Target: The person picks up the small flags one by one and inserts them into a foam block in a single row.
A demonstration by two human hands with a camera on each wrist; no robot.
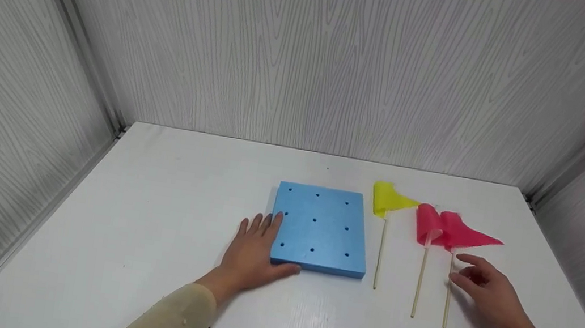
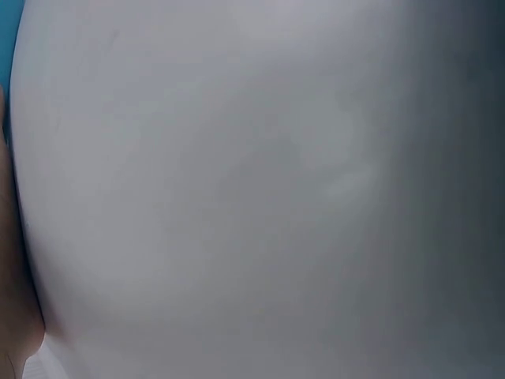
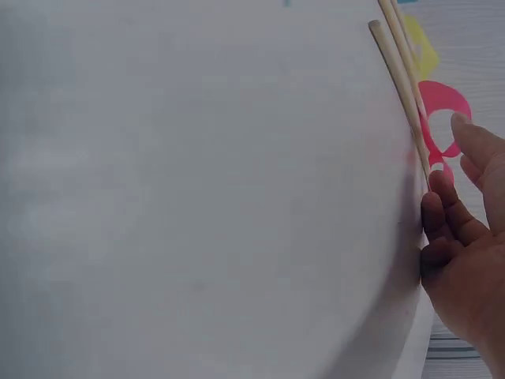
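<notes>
A flat blue board point(image 1: 325, 237) with several small holes in its top lies on the white table. My left hand point(image 1: 251, 255) rests at its left side, fingers straight along the edge and thumb at the front corner. Two pink flags on thin wooden sticks lie to the right, the left one point(image 1: 426, 223) overlapping the right one point(image 1: 468, 234). Close over the right flag's stick point(image 1: 446, 311) is my right hand point(image 1: 489, 292), thumb and forefinger apart with the other fingers bent. In the right wrist view, the fingertips point(image 3: 432, 204) come right up to the stick.
Between the board and the pink flags lies a yellow flag point(image 1: 388, 197) on its own stick, its tip reaching the left pink flag. Grey wood-grain panels point(image 1: 307, 57) stand at the back and both sides of the white table point(image 1: 181, 182).
</notes>
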